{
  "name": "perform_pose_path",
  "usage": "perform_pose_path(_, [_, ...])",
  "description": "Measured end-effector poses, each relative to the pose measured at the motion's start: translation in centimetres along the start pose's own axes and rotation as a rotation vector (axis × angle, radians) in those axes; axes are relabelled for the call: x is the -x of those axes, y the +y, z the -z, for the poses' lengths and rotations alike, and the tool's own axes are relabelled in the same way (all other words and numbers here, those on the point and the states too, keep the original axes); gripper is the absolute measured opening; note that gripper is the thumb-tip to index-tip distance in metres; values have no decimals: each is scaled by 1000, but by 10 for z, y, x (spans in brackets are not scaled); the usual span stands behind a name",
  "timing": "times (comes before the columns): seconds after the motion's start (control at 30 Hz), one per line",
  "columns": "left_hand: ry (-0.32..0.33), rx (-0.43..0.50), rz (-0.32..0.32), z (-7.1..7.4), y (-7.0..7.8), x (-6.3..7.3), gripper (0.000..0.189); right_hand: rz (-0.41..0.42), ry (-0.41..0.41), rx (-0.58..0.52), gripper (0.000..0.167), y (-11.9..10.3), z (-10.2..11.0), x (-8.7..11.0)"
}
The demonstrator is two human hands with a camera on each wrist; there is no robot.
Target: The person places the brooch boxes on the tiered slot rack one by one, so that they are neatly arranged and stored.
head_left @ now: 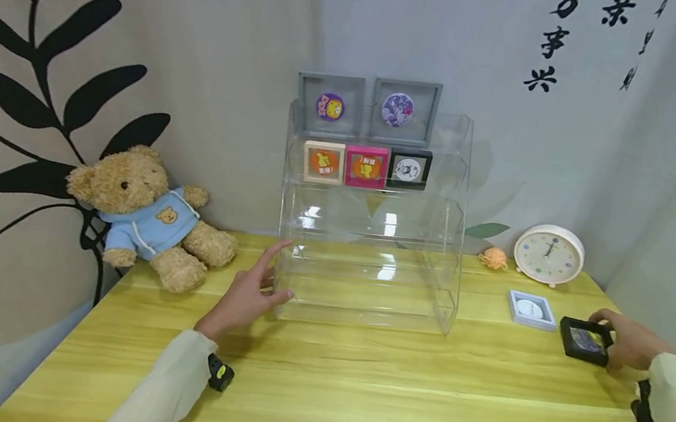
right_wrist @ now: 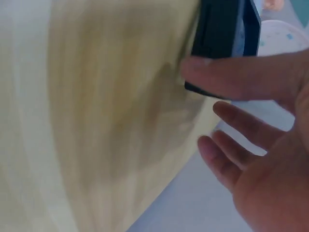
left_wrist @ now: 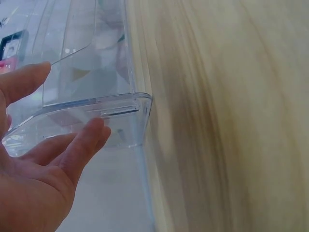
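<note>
My right hand (head_left: pixel 635 343) pinches a black square display frame (head_left: pixel 584 341) by its right side, at the table's right. In the right wrist view the thumb (right_wrist: pixel 231 75) lies along the frame's edge (right_wrist: pixel 217 29), with the other fingers spread below. My left hand (head_left: pixel 246 299) is at the left side of a clear acrylic tiered rack (head_left: pixel 356 317). Its fingers are spread near the side panel (left_wrist: pixel 96 102), apart from each other; whether they touch it is hard to tell. A white square frame (head_left: pixel 532 310) with a round white badge lies beside the black one.
Two grey frames (head_left: pixel 326 124) stand on the rack's top tier. Below them are a cream frame (head_left: pixel 321 177), a pink frame (head_left: pixel 363 184) and another black frame (head_left: pixel 407 182). A teddy bear (head_left: pixel 151 218) sits left; a round clock (head_left: pixel 549 255) and orange yarn ball (head_left: pixel 494 258) stand back right.
</note>
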State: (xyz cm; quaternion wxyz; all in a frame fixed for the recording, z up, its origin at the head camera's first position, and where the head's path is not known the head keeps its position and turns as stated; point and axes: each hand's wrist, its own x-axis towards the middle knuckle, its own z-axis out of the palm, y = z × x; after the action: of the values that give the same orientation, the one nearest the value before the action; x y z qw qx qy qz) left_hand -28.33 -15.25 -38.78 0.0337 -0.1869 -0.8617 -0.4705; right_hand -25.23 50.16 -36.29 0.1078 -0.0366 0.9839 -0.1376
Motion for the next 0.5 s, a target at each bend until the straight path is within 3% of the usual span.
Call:
perform_pose_path(0.13, [5, -17, -3, 0, 0, 0, 90, 53, 5, -165, 84, -5, 1, 3])
perform_pose_path(0.33, [7, -11, 14, -1, 0, 0, 91, 116, 19, -520, 76, -14, -5, 10])
perform_pose_path(0.5, [3, -23, 16, 0, 1, 0, 91, 197, 133, -621, 78, -26, -5, 13])
